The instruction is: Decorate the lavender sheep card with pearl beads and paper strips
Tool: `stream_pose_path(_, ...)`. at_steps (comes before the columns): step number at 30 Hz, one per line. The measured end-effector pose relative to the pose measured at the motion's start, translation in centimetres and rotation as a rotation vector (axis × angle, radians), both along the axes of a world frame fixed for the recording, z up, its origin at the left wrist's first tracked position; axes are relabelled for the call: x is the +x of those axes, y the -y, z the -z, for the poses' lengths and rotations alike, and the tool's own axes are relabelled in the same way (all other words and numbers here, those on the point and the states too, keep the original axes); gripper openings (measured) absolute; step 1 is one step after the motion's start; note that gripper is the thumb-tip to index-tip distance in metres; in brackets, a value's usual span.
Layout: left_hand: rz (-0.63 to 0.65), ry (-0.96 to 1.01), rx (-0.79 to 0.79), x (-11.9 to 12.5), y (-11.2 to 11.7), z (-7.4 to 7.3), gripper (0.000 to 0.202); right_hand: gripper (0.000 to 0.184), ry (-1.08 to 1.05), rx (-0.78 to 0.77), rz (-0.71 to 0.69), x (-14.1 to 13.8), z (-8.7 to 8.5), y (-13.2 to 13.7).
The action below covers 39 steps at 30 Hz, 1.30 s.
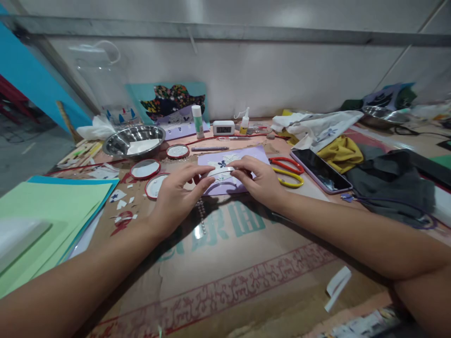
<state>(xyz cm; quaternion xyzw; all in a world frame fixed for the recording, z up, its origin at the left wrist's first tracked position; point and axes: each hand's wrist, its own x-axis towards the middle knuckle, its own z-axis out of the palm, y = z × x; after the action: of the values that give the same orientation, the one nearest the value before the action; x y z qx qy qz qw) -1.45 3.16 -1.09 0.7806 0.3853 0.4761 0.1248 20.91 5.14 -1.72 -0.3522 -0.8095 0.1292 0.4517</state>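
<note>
Between my two hands is a thin, pale curved strip (224,171), pinched at both ends. My left hand (185,185) grips its left end with thumb and fingers. On the other end, the thumb and fingers of my right hand (255,176) are closed. Under the strip lies a purple sheet (259,155) bearing a white patch with a dark blue flower (221,164). A string of small beads (201,211) hangs or lies just below my left hand; whether it is held is unclear. Scissors (287,171) with red and yellow handle loops rest right of the sheet.
Red-rimmed round lids (145,169) and a metal bowl (157,138) stand at left. Behind are a glue stick (198,123), a small clock (223,128) and a glue bottle (244,123). A phone (319,169) and cloths (340,155) lie right; green sheets (63,206) lie left.
</note>
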Motion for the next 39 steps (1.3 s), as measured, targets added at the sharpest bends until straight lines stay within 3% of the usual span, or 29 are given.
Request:
stream_pose_path(8, -0.083, 0.007, -0.038, 0.03, 0.43, -0.63, 0.01, 0.012, 0.022, -0.019, -0.027, -0.04, 0.07, -0.01)
stream_pose_path(15, -0.084, -0.001, -0.019, -0.08, 0.52, -0.47, 0.009, 0.011, 0.001, -0.05, -0.025, -0.02, 0.1, 0.07)
stream_pose_path(24, -0.141, -0.019, -0.108, -0.14, 0.41, -0.48, 0.012, 0.011, -0.032, -0.039, -0.028, 0.02, 0.15, -0.02)
stream_pose_path(30, -0.012, 0.136, -0.21, -0.37, 0.16, -0.03, 0.024, 0.011, -0.092, -0.111, 0.0, 0.07, 0.17, -0.29)
stream_pose_path(35, 0.076, 0.043, -0.143, -0.75, 0.2, -0.13, 0.037, 0.013, -0.17, -0.206, 0.054, 0.01, 0.49, -0.68)
stream_pose_path(39, 0.075, -0.064, -0.053, -0.47, 0.44, -0.49, 0.03, 0.018, -0.24, -0.321, 0.049, -0.01, 0.56, -0.7)
